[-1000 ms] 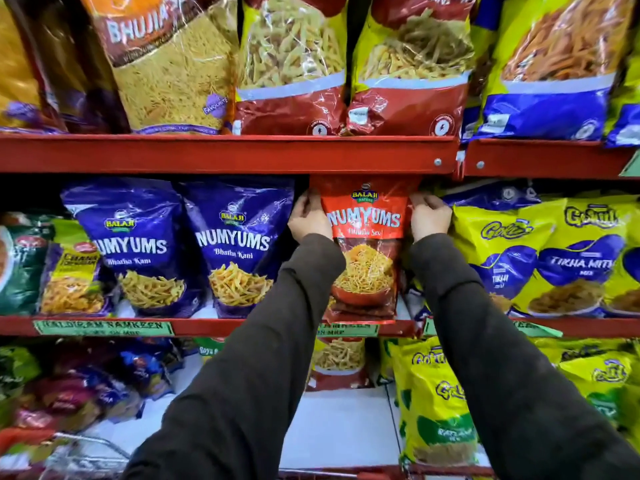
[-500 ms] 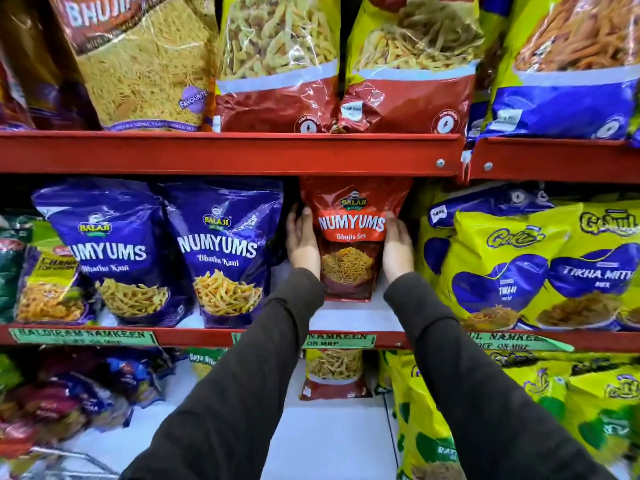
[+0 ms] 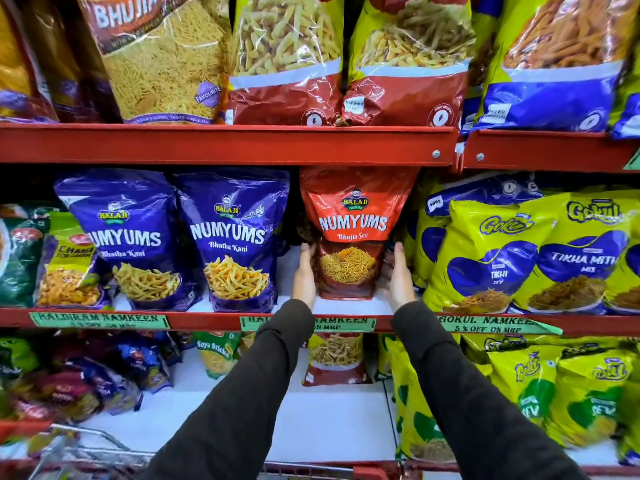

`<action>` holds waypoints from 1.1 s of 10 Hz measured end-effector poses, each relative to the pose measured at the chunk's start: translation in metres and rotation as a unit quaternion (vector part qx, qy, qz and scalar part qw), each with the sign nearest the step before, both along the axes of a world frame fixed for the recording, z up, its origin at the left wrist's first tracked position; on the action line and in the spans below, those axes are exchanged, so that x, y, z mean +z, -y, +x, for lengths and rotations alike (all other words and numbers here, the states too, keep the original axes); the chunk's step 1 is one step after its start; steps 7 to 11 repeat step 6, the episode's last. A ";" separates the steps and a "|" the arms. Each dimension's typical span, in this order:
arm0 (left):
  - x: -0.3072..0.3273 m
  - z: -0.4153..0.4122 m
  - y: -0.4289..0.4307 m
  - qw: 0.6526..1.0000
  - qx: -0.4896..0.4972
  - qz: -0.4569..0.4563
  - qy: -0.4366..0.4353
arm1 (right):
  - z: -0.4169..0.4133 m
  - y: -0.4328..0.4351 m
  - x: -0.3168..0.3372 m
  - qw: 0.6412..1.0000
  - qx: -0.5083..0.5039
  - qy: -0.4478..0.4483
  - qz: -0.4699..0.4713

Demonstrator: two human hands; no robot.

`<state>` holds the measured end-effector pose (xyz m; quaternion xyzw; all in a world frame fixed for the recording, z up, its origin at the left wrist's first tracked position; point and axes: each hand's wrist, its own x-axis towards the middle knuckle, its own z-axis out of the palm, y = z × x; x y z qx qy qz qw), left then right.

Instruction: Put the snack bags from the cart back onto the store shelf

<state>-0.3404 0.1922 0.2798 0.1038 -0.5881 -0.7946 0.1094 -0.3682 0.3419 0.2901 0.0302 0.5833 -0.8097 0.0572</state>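
A red Numyums Bhujia Sev bag [image 3: 353,220] stands upright on the middle red shelf [image 3: 204,320], between purple Numyums bags [image 3: 232,237] and yellow Gokul bags [image 3: 491,258]. My left hand [image 3: 304,273] lies flat against the bag's lower left side. My right hand [image 3: 398,277] presses its lower right side, fingers straight. The bag is held between both palms, its base on the white shelf board. The cart [image 3: 311,472] shows only as a red bar and wire rim at the bottom edge.
The upper shelf [image 3: 225,143] hangs just above the red bag's top and carries large bhujia and stick-snack bags. The lower shelf holds a small red bag [image 3: 336,362], yellow bags at the right and mixed packets at the left.
The red bag has gone from the shelf's front edge deeper onto the middle shelf and now stands there. Both hands have slid from its top corners down to its lower sides.
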 end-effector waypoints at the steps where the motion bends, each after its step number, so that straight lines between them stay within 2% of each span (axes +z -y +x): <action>1: -0.008 0.016 -0.002 1.000 -0.004 -0.031 0.001 | 0.025 -0.008 0.004 1.000 0.006 -0.007 0.014; 3: -0.036 0.026 0.004 0.994 -0.012 -0.108 0.007 | 0.052 -0.010 -0.001 0.999 -0.013 -0.017 0.040; 5: -0.011 0.049 -0.002 0.979 -0.015 -0.201 0.015 | 0.069 -0.009 0.004 0.997 0.023 -0.042 0.058; 6: -0.007 0.067 -0.005 0.965 0.027 -0.256 -0.040 | 0.075 -0.020 0.002 0.996 0.023 -0.046 0.068; 11: -0.007 0.067 -0.005 0.965 0.027 -0.256 -0.040 | 0.075 -0.020 0.002 0.996 0.023 -0.046 0.068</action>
